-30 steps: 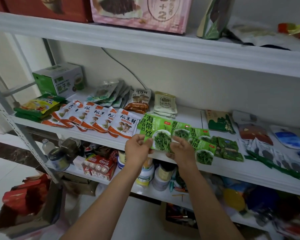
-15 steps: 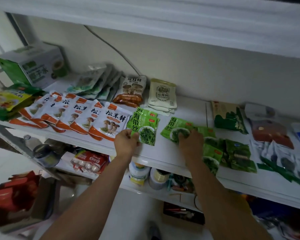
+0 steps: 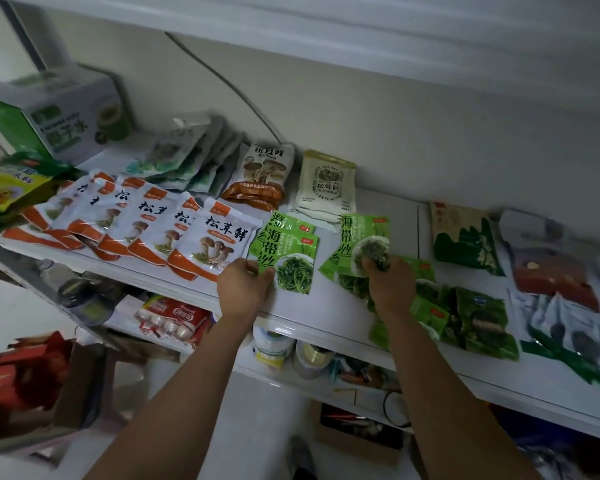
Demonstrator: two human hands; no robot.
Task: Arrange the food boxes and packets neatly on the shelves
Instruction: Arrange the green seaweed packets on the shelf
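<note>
Food packets: flat pouches spread across the middle shelf (image 3: 388, 209); those at the right end lie loose and overlapping.
Green box (image 3: 73, 116): upright at the shelf's back left corner.
Mushroom packets (image 3: 146, 223): white and orange, overlapped in a tidy row along the front left.
Left kelp pile (image 3: 291, 251): a few green packets stacked, just beside the last mushroom packet.
Right kelp pile (image 3: 361, 237): near the front edge, apart from the left pile, lying over more green packets.
Left grip (image 3: 245, 284): pinching the left pile's lower left corner.
Right grip (image 3: 390, 289): fingers curled onto the right pile's lower edge.
Handling: likely light, floppy, glossy film that slides easily; best taken by sealed edges or corners, not the soft middle.
</note>
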